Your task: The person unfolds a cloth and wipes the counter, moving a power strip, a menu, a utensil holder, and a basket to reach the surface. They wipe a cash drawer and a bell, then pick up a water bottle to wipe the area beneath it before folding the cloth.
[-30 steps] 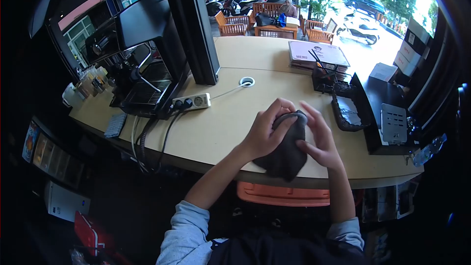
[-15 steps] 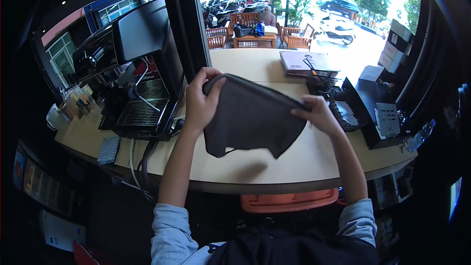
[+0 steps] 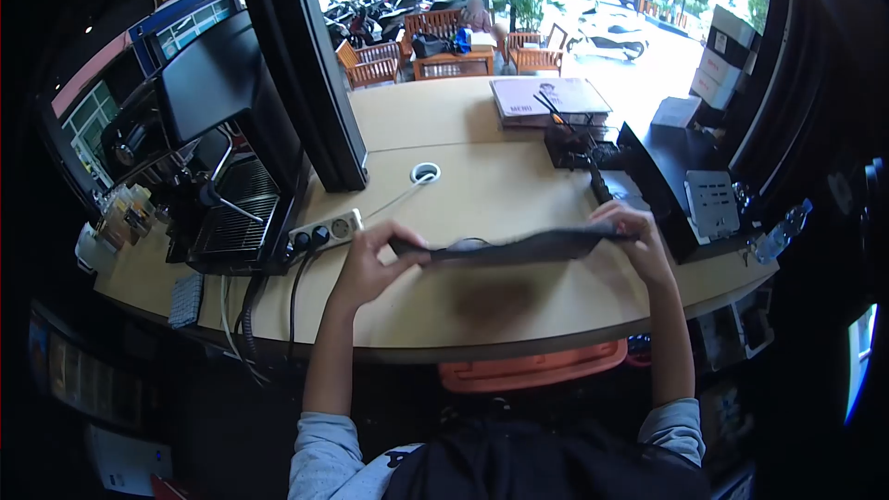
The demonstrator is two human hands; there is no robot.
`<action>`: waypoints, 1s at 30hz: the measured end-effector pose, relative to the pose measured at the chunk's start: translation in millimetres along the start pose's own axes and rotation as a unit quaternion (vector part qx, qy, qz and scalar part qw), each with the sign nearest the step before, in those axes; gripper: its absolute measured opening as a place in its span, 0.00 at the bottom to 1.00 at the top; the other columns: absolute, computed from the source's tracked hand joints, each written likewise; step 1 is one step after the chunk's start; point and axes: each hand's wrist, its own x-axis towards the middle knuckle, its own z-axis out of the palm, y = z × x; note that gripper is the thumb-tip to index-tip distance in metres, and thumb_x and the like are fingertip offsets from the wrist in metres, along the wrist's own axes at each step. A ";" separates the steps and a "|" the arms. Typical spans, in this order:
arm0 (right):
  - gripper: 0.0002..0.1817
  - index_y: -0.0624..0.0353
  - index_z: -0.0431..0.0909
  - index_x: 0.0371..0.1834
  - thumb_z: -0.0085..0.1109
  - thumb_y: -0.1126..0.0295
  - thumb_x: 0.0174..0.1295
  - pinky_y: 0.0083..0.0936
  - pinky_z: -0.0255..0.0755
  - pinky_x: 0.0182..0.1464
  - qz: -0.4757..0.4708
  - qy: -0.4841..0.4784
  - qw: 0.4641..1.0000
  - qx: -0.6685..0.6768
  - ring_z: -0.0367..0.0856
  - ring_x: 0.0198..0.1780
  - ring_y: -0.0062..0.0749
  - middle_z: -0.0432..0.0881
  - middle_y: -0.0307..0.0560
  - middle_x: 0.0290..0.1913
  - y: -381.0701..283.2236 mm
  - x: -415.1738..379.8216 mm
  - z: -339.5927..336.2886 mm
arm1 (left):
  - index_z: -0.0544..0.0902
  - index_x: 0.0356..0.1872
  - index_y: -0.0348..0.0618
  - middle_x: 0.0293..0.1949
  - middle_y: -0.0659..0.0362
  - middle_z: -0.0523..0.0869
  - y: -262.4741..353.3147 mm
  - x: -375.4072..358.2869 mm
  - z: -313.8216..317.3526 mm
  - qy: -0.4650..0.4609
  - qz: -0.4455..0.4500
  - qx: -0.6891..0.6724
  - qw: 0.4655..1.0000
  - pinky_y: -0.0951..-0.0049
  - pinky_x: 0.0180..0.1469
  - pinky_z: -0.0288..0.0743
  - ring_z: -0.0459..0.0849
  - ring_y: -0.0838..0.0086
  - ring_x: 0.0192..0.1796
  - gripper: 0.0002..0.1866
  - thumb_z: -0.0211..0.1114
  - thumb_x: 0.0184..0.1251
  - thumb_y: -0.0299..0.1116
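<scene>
On the counter (image 3: 435,306), a coffee machine (image 3: 243,199) takes up the left side, with a folded checked cloth (image 3: 185,300) at the near left edge. The white power strip (image 3: 326,231), its plugs and black cable stand just beside the left hand (image 3: 369,268). A dark post (image 3: 310,83) rises behind the strip, and a white-rimmed cable hole (image 3: 425,173) lies farther in. Menus (image 3: 548,100) are stacked near the far right edge; a black holder (image 3: 574,143) and a black box (image 3: 674,187) crowd the area beyond the right hand (image 3: 635,233), with a plastic bottle (image 3: 785,230) at the right corner. Between the hands the dark cloth (image 3: 519,248) stretches nearly edge-on above the counter's near middle, its shadow below. The left thumb and fingers pinch its left end, nearly closed; the right fingers are curled closed over its right end, where the exact thumb contact is blurred.
</scene>
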 end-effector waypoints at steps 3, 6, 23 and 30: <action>0.07 0.69 0.81 0.33 0.63 0.77 0.52 0.18 0.70 0.42 0.069 -0.122 0.988 0.060 0.78 0.38 0.19 0.82 0.42 0.33 30.9 -44.9 2.9 | 0.85 0.30 0.37 0.30 0.59 0.87 -11.8 -41.3 8.5 -0.161 -0.099 0.003 0.982 0.78 0.45 0.76 0.85 0.79 0.37 0.06 0.71 0.50 0.21; 0.04 0.67 0.81 0.33 0.62 0.78 0.57 0.14 0.69 0.40 0.180 -0.177 0.965 0.064 0.77 0.35 0.15 0.82 0.37 0.29 39.0 -81.7 9.8 | 0.84 0.32 0.34 0.30 0.59 0.87 -10.9 -66.7 19.4 -0.217 -0.162 0.014 0.963 0.79 0.44 0.77 0.85 0.79 0.36 0.07 0.69 0.51 0.20; 0.16 0.58 0.77 0.41 0.68 0.74 0.48 0.35 0.70 0.55 0.039 -0.193 0.947 -0.253 0.76 0.50 0.42 0.78 0.47 0.46 29.5 -69.1 55.1 | 0.79 0.37 0.46 0.40 0.61 0.82 -58.1 -68.4 62.7 -0.146 -0.045 0.243 0.958 0.59 0.62 0.65 0.81 0.67 0.49 0.19 0.76 0.48 0.42; 0.03 0.63 0.77 0.36 0.57 0.77 0.60 0.22 0.71 0.39 0.096 -0.073 0.991 -0.054 0.78 0.34 0.26 0.78 0.42 0.29 45.6 -53.1 54.6 | 0.77 0.34 0.42 0.35 0.62 0.84 -65.0 -53.9 52.8 -0.042 -0.027 0.183 0.982 0.64 0.61 0.66 0.82 0.72 0.44 0.06 0.64 0.64 0.33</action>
